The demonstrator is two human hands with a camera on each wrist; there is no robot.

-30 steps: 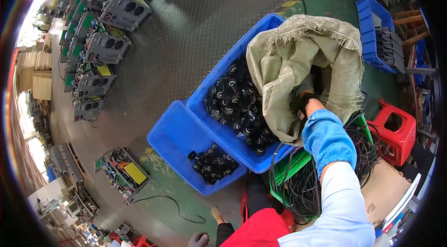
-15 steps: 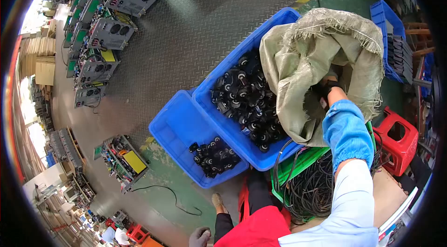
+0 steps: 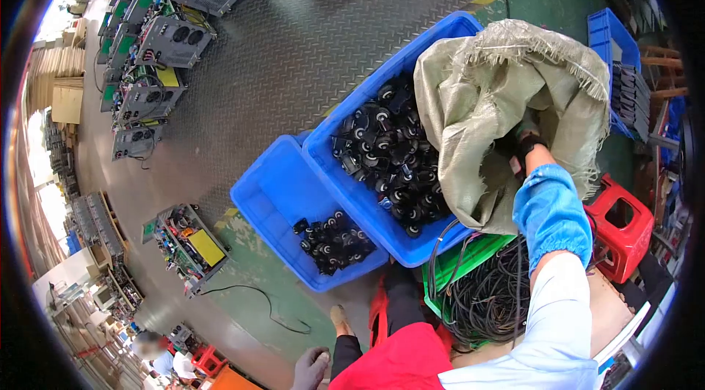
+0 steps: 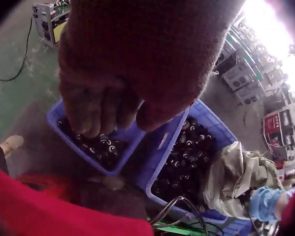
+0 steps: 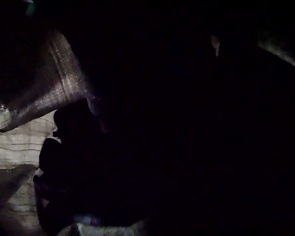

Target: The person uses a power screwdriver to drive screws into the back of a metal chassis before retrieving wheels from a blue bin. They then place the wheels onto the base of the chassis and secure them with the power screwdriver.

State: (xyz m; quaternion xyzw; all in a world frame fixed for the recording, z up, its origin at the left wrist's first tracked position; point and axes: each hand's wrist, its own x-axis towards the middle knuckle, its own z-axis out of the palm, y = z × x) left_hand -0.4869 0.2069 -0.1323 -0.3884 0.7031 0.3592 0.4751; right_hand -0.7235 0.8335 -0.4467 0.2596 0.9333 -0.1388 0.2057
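Observation:
My right hand [image 3: 526, 127] reaches into the mouth of a woven beige sack [image 3: 470, 118], with its fingers hidden by the cloth. The right wrist view is mostly dark, with lit folds of the sack [image 5: 14, 145] at its left. The sack lies over the right part of a big blue crate [image 3: 356, 199] full of black caster wheels [image 3: 389, 162]. A smaller blue crate [image 3: 268, 184] beside it has a low heap of casters [image 3: 334, 243] in one end. My gloved left hand [image 3: 312, 368] hangs by my leg, fingers loosely curled and holding nothing.
A green crate [image 3: 463, 261] of tangled black cables [image 3: 485, 298] stands under my right arm. Right of it is a red stool [image 3: 624, 228], with another blue crate [image 3: 606, 34] behind. Open-frame electronic units [image 3: 176, 37] line the left, and a loose cable [image 3: 268, 302] lies on the floor.
The head view has shifted, so the crates and sack sit farther right. My right hand stays inside the sack, its wrist strap now more exposed. The left hand shows slightly higher, still holding nothing.

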